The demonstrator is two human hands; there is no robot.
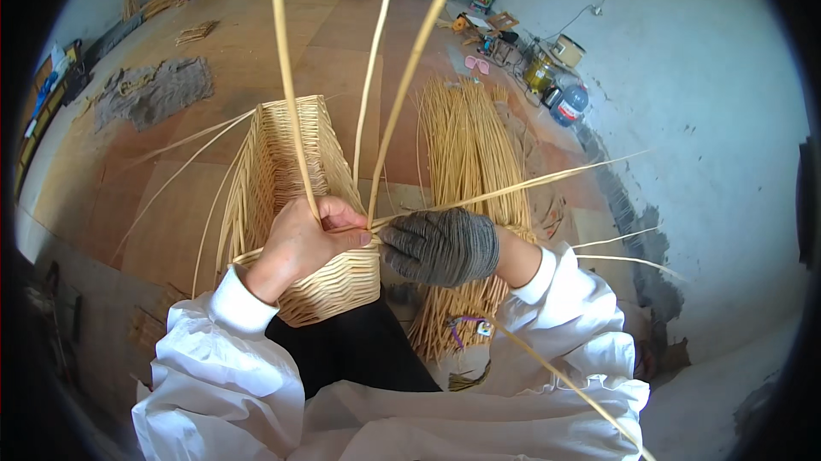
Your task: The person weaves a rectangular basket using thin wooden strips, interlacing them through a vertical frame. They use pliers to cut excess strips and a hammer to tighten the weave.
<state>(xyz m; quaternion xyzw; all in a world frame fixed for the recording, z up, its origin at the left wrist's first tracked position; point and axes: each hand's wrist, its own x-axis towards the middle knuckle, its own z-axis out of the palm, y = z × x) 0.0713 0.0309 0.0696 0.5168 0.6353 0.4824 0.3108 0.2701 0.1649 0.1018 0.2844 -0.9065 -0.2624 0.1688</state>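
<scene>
A long woven wicker basket rests on my lap, with loose willow rods sticking out at its edges. My left hand, bare, is closed at the basket's near right corner, its thumb and fingers pinching the rods at the rim. Beside it my right hand, in a dark grey knit glove, is closed on willow rods that run out to the right. Several upright willow rods rise from the rim between and beside my hands. The gloved fingertips are partly hidden.
A large bundle of willow rods lies on the floor right of the basket. Grey cloth is spread at the far left. Along the right wall stand a blue water jug, a yellow container and pink slippers.
</scene>
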